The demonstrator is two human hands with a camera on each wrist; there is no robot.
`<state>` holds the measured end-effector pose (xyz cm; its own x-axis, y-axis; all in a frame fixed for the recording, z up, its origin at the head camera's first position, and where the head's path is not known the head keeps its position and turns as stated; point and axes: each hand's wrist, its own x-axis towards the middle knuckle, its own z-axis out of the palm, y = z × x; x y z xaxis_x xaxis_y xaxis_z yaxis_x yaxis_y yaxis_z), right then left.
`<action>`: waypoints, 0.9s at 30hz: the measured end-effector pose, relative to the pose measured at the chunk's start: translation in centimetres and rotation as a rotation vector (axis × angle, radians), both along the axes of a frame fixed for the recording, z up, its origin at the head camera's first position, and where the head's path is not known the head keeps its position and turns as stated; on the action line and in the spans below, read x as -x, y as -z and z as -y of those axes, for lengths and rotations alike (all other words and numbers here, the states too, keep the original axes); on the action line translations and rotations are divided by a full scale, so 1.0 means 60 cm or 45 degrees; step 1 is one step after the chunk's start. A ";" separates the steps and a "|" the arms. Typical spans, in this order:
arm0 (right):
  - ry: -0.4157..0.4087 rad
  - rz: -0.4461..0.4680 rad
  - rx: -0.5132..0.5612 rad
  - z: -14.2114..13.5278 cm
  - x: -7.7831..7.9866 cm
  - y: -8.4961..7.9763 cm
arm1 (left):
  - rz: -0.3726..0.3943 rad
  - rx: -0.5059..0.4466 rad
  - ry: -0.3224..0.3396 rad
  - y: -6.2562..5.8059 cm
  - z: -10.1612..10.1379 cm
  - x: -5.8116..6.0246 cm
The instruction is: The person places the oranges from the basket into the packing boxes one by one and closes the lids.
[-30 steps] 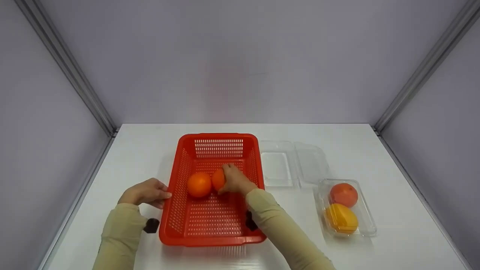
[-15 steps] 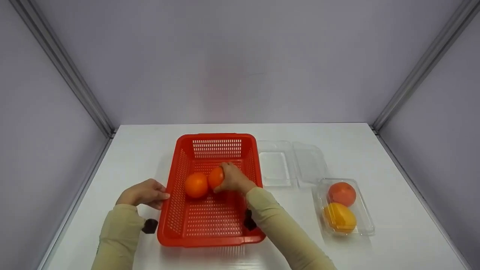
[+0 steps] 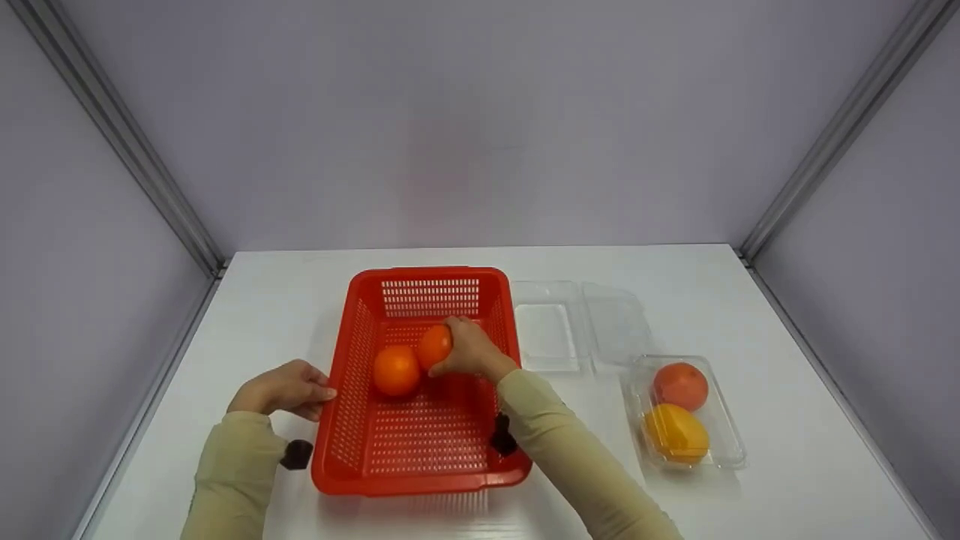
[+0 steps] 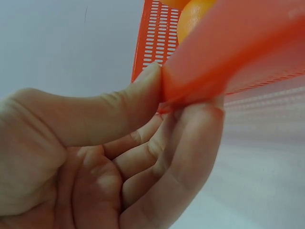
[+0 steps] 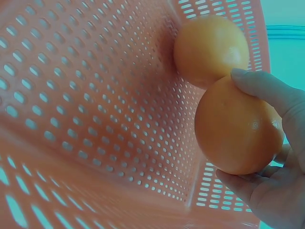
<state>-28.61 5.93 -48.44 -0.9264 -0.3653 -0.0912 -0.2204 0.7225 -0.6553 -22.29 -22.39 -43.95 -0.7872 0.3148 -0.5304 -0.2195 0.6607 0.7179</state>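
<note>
A red perforated plastic basket (image 3: pixel 421 483) stands on the white table. My left hand (image 3: pixel 289 388) pinches its left rim between thumb and fingers, as the left wrist view shows up close. Inside the basket, my right hand (image 3: pixel 469 349) grips an orange (image 5: pixel 237 128), thumb on one side and fingers on the other. A second orange (image 3: pixel 396 370) lies on the basket floor just left of the held one, and the two overlap in the right wrist view.
Right of the basket lies an opened clear plastic clamshell box (image 3: pixel 583 330). Nearer the front right, another clear box (image 3: pixel 729 444) holds a reddish round fruit (image 3: pixel 681 386) and a yellow fruit (image 3: pixel 676 433). Grey walls enclose the table at the back and sides.
My right hand has lifted the orange slightly up from its place beside the other orange. My left hand keeps its pinch on the rim. The whole view has shifted a little.
</note>
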 end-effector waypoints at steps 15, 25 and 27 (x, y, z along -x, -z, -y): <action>-0.001 0.019 0.029 -0.001 -0.003 -0.016 | 0.001 0.011 -0.005 0.001 -0.001 0.004; -0.025 0.007 0.006 0.003 -0.006 -0.027 | -0.007 0.044 -0.019 -0.002 0.000 0.001; -0.033 0.005 0.006 0.002 -0.007 -0.029 | -0.007 0.044 -0.022 -0.002 0.000 0.000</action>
